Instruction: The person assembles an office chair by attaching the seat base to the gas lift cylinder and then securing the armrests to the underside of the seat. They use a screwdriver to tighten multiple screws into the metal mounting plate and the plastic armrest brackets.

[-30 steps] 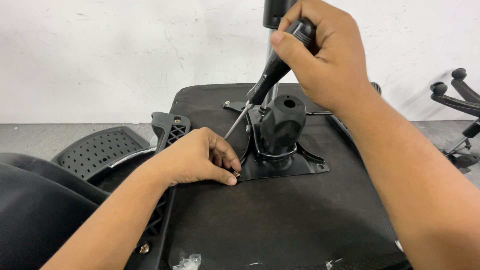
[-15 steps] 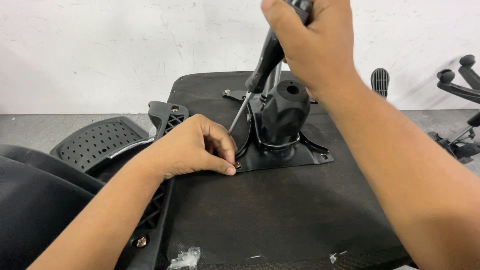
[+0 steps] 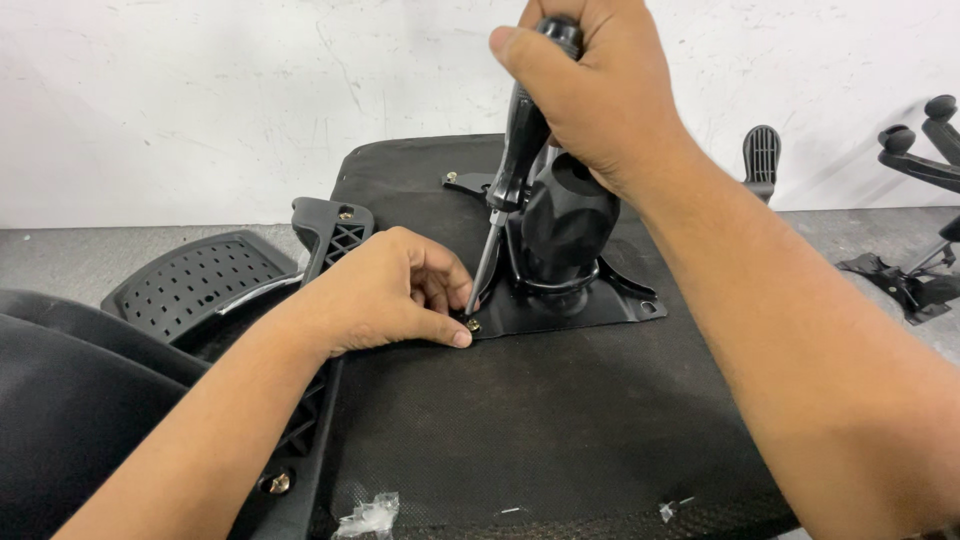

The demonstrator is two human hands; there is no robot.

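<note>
An upturned black chair seat (image 3: 560, 420) lies in front of me, with a black metal mechanism plate (image 3: 590, 305) and its round hub on top. My right hand (image 3: 600, 90) grips the black handle of a screwdriver (image 3: 515, 170); its shaft slants down to a brass screw (image 3: 473, 325) at the plate's near left corner. My left hand (image 3: 385, 295) rests on the seat, fingertips pinched around the screw and the tip of the shaft.
A black perforated armrest pad (image 3: 195, 280) and an armrest bracket (image 3: 335, 225) lie at the left. A chair base with casters (image 3: 920, 150) sits at the right by the white wall. Bits of clear plastic wrap (image 3: 370, 515) lie on the seat's front edge.
The view has drawn in closer. My right hand has stayed on the screwdriver handle, and my left hand has kept its pinch at the screw.
</note>
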